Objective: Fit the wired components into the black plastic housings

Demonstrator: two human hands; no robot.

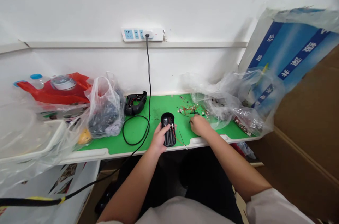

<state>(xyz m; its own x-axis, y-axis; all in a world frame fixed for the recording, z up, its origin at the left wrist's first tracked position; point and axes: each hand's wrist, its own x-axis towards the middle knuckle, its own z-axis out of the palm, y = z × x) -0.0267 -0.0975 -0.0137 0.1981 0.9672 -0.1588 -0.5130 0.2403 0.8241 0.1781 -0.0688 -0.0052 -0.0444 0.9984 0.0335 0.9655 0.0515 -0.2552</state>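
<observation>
My left hand grips a black plastic battery-holder-like housing upright on the green work mat, with red wires at its side. My right hand rests on the mat beside a scatter of small wired components with red leads. Its fingers curl down, and whether they pinch anything is hidden. A thin black wire lies on the mat just right of the housing. Behind my left hand sits a black plastic tool-shell half with red wires in it.
A black cable runs from a white power strip across the mat in a loop, then off the edge. Plastic bags crowd both sides of the mat. Cardboard and a blue printed board stand at right.
</observation>
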